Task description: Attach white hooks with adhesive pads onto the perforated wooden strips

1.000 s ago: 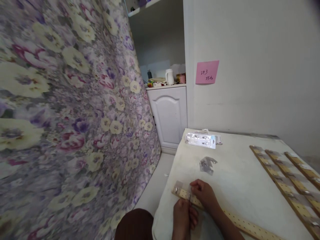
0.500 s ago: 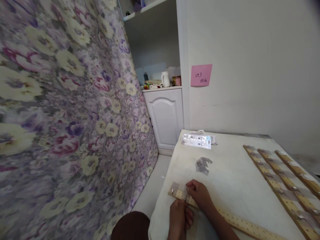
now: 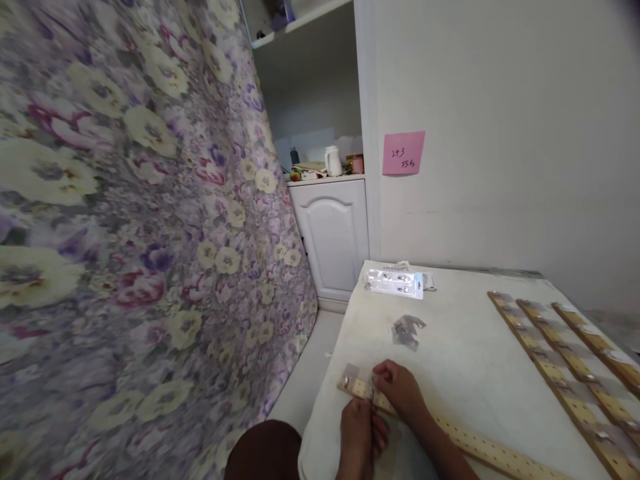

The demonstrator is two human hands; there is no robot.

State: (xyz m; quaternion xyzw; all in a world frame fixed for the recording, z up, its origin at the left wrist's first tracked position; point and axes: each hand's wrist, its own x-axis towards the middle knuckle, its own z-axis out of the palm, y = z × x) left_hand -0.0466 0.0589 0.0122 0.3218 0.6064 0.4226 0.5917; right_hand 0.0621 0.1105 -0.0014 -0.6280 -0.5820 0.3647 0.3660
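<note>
A long pale wooden strip (image 3: 493,455) with rows of holes lies slantwise along the near side of the table. On its far left end sits a clear plastic piece (image 3: 352,372) with a small metal clip. My left hand (image 3: 356,430) is closed at the strip's near edge, around a thin dark rod-like tool that is mostly hidden by the fingers. My right hand (image 3: 400,388) reaches across the strip, thumb and fingertips pinched beside a second small metal fitting (image 3: 371,393). What lies between those fingertips is too small to make out.
Loose clear plastic pieces (image 3: 407,331) lie on the white table (image 3: 460,333). Behind them is a blister pack (image 3: 393,283). Several finished-looking wooden strips (image 3: 537,357) with clear pieces line the right side. A floral curtain (image 3: 150,267) hangs at left.
The camera view has shifted slightly. Both hands stay at the same spot on the strip, with almost no visible movement.
</note>
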